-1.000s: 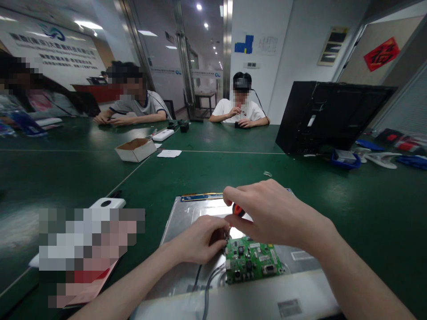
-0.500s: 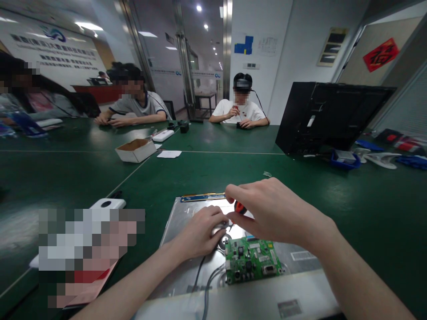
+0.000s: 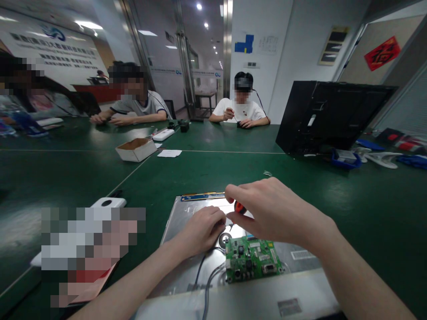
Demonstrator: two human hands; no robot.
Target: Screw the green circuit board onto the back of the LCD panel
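A silver metal display panel [image 3: 187, 218] lies flat on the green table in front of me, with a green circuit board [image 3: 252, 259] on it and grey cables [image 3: 207, 284] running off its left side. My right hand [image 3: 273, 211] is closed around a screwdriver with a red and black handle [image 3: 239, 207], held just above the board's upper left corner. My left hand [image 3: 202, 231] rests on the panel beside the screwdriver tip, fingers curled; whether it pinches anything is hidden.
A black monitor shell [image 3: 323, 118] stands at the back right. A small open cardboard box [image 3: 135, 149] and a white paper slip [image 3: 169, 153] sit mid-table. A white device [image 3: 108, 203] lies left. Three people sit along the far side. Blue trays and parts [image 3: 347, 158] lie at right.
Both hands have lifted slightly away from the board's corner toward the far side of the panel; a round opening beside the board now shows. The screwdriver stays in my right hand.
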